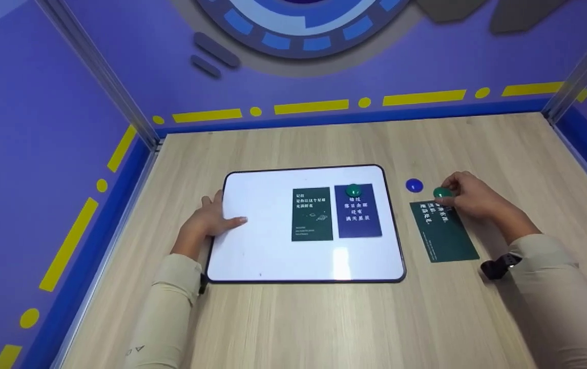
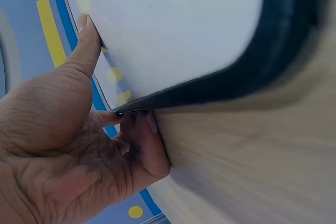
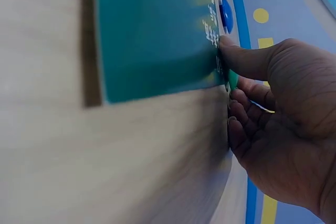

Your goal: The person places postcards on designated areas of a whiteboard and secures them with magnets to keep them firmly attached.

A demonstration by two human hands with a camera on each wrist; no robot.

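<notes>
A whiteboard (image 1: pixel 263 251) with a dark frame lies on the table. My left hand (image 1: pixel 206 218) grips its left edge, thumb over the white face and curled fingers at the frame (image 2: pixel 210 90). To the right, my right hand (image 1: pixel 473 197) pinches a round green magnet (image 1: pixel 443 192) at the top edge of a loose green card (image 1: pixel 449 236) with white writing. In the right wrist view, the thumb meets that card's edge (image 3: pixel 157 35), and the magnet (image 3: pixel 232 79) is partly hidden behind it. A blue magnet (image 1: pixel 414 185) sits just left of the right hand.
On the whiteboard are a dark green card (image 1: pixel 312 218) and a purple-blue card (image 1: pixel 359 220), the latter with another green magnet (image 1: pixel 353 190) near its top. Purple-blue panels (image 1: pixel 293 87) with yellow marks wall in the wooden table (image 1: pixel 304 323) at the back and sides.
</notes>
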